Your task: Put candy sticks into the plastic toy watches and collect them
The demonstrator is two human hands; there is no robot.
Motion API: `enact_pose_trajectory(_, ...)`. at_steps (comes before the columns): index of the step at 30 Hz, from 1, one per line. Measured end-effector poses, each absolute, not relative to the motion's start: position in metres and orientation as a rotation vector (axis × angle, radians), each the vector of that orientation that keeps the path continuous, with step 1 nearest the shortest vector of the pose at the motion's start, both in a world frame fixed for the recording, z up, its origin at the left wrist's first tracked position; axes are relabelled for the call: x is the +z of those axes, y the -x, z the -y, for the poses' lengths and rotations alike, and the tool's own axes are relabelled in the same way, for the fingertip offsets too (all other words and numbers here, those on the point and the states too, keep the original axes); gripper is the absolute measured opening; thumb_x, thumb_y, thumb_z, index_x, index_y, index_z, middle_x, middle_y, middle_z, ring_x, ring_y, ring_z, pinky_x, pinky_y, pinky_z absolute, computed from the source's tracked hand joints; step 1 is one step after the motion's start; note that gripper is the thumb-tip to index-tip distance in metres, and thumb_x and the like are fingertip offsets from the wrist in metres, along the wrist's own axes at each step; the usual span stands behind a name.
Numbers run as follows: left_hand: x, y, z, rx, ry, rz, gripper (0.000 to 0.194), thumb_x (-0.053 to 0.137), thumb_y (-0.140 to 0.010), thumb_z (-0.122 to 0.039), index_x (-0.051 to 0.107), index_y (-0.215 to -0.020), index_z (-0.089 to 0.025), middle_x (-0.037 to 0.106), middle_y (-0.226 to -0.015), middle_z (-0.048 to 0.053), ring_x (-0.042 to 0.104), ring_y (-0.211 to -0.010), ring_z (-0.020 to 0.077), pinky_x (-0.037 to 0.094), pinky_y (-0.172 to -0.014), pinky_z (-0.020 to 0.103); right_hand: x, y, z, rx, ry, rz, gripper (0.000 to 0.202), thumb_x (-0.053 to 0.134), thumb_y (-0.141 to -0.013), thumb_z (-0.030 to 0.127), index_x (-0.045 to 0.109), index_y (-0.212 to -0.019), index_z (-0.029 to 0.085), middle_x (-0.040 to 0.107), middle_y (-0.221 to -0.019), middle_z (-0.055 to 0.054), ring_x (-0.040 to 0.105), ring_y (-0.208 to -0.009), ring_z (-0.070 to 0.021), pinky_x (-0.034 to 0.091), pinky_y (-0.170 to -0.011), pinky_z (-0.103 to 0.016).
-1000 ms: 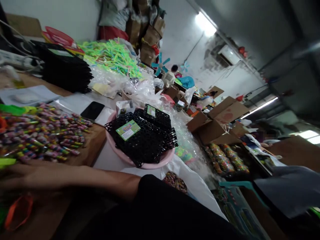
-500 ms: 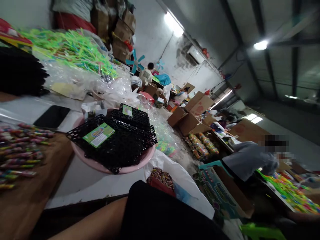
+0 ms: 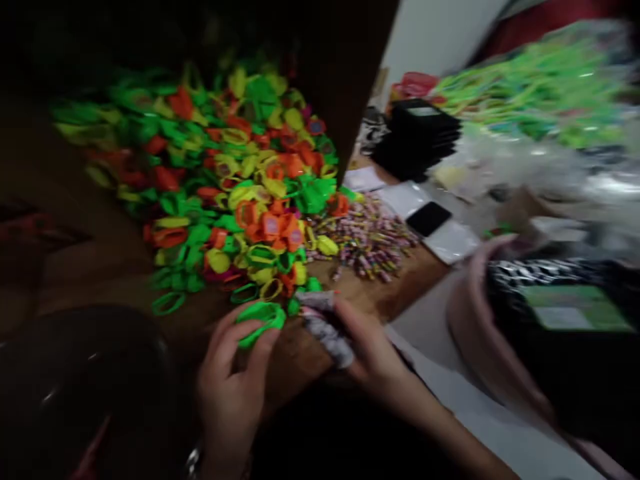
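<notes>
My left hand [image 3: 233, 377] is closed around a bright green plastic toy wristband [image 3: 260, 323], held between thumb and fingers at the near edge of the pile. Close beside it, my right hand [image 3: 367, 343] has its fingers bent towards the left hand. Grey, patterned material covers or lies along those fingers; blur hides what, if anything, they pinch. Beyond both hands spreads a heap of green, orange and yellow toy wristbands [image 3: 260, 193], some with round or square faces. Small printed sticks [image 3: 370, 240] lie in a pile on the brown tabletop [image 3: 400, 283], past my right hand.
On the right stands a pink basin [image 3: 473, 320] holding black mesh baskets [image 3: 520, 273] with a green-and-white label. A dark phone [image 3: 429, 219] lies behind the sticks, near a black stack [image 3: 417, 137]. Bright green strips [image 3: 535, 80] and clear plastic fill the back right.
The view has swung left and down from the wide room to the tabletop. Both my hands and the wristband heap are now visible; the basin has shifted to the right side.
</notes>
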State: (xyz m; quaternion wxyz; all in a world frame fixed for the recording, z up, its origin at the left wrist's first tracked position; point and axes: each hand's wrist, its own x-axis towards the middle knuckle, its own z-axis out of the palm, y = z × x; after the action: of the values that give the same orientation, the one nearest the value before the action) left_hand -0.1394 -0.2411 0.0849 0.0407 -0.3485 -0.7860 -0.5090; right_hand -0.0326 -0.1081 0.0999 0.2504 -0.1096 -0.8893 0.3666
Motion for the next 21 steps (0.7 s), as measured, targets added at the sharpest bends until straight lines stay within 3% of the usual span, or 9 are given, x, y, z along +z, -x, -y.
enact_pose_trajectory(4,0.093,0.135,0.244,-1.576,1.092,2.388,0.005,0.063,-0.084,-0.027,0.062,-0.085,-0.022,0.066,-0.105,0.001,0.064,-0.100,0.0142,0.052,-0.087,0.027,0.105,0.023,0.113,1.204,0.261,2.276,0.020,0.047,-0.083,0.016,0.055,-0.101,0.022,0.070,-0.089,-0.004,0.068,-0.082,-0.0174,0.054,-0.064,-0.023)
enact_pose_trajectory(11,0.098,0.127,0.247,-1.559,1.234,2.355,0.003,0.063,-0.084,-0.020,0.062,-0.086,-0.021,0.064,-0.109,0.004,0.063,-0.101,0.0157,0.054,-0.089,0.032,0.101,0.023,0.119,0.954,0.239,2.374,0.023,0.047,-0.081,0.014,0.050,-0.103,0.021,0.066,-0.084,-0.006,0.065,-0.077,-0.0186,0.052,-0.063,-0.026)
enact_pose_trajectory(16,0.095,0.130,0.252,-1.579,1.271,2.385,0.008,0.062,-0.084,-0.015,0.060,-0.088,-0.021,0.064,-0.109,0.002,0.062,-0.103,0.0144,0.052,-0.091,0.030,0.104,0.025,0.122,0.547,0.134,2.622,0.018,0.038,-0.086,0.007,0.050,-0.095,0.015,0.060,-0.079,-0.008,0.057,-0.070,-0.0194,0.049,-0.061,-0.030)
enact_pose_trajectory(21,0.100,0.119,0.261,-1.424,1.155,2.558,0.002,0.060,-0.085,-0.023,0.061,-0.086,-0.023,0.067,-0.104,0.000,0.064,-0.097,0.0146,0.052,-0.087,0.029,0.106,0.029,0.122,0.075,0.128,2.719,0.013,0.042,-0.089,0.010,0.051,-0.083,0.017,0.053,-0.067,-0.002,0.048,-0.056,-0.0158,0.033,-0.050,-0.028)
